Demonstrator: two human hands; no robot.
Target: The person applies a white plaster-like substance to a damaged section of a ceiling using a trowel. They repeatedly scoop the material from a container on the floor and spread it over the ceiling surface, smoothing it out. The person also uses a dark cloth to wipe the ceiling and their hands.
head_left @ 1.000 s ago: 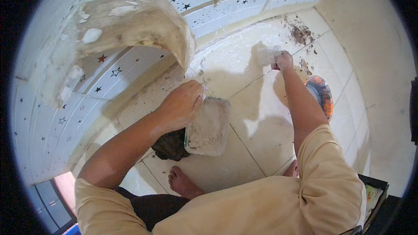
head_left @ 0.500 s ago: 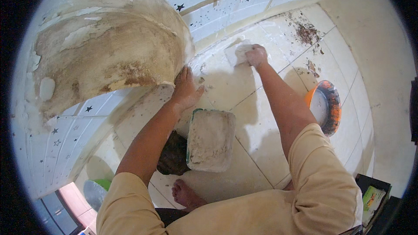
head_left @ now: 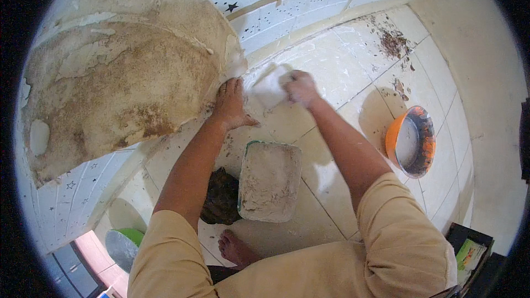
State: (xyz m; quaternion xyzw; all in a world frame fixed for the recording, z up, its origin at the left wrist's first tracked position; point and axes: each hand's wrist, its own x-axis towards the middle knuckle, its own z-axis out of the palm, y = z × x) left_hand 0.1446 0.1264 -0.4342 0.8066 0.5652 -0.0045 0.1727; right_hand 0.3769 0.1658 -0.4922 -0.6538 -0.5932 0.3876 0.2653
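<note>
A large, brown-stained sheet [head_left: 116, 72] with flaking white patches curls away from the star-patterned wall. My left hand [head_left: 231, 105] rests along its right edge, fingers stretched and thumb apart. To the right, my right hand [head_left: 302, 87] grips a flat white piece [head_left: 270, 89], held low by the foot of the wall. Motion blurs the piece, so whether it is cloth or a stiff blade is unclear. Nearer to me sits a rectangular tub [head_left: 270, 182] filled with beige, paste-like stuff. A dark crumpled bundle [head_left: 220, 196] lies against the tub's left side.
An orange bowl [head_left: 393, 138] with whitish contents stands on the tiled floor at right. Brown flakes [head_left: 393, 44] are scattered near the far corner. A green-and-white basin [head_left: 124, 245] is at lower left, and a dark box [head_left: 469, 248] at lower right.
My right hand has swept left and slightly nearer with the white piece, closer to my left hand. The stained sheet has shifted left and flattened somewhat.
</note>
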